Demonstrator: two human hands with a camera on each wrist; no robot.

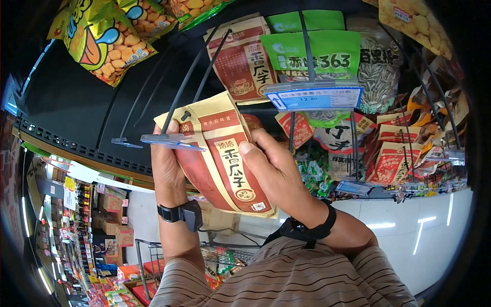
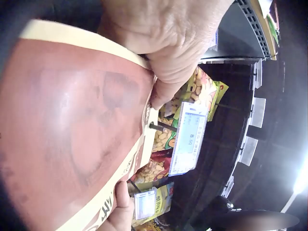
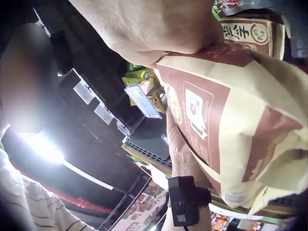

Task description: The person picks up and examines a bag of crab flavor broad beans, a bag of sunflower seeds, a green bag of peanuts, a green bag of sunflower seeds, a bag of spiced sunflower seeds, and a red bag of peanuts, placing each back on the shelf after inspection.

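Both hands hold a red-and-cream bag of sunflower seeds point(image 1: 225, 163) by its sides, its printed front tilted up in the head view. My left hand point(image 1: 166, 158) grips the left edge, its fingers partly hidden behind the bag. The right hand point(image 1: 273, 161) pinches the right edge, with the thumb on the front. At the top of the bag is a hang hole, and in the left wrist view a dark hook rod point(image 2: 166, 126) meets it there. The right wrist view shows the bag's creased bottom point(image 3: 260, 139) and the left hand point(image 3: 180, 149) beyond it.
A similar seed bag point(image 1: 243, 61) hangs behind. Green seed bags point(image 1: 317, 51) hang to its right, past a blue price tag point(image 1: 319, 98). Long metal hooks with clear tag holders point(image 1: 171, 141) jut out at left. A wire cart point(image 1: 140, 261) stands below.
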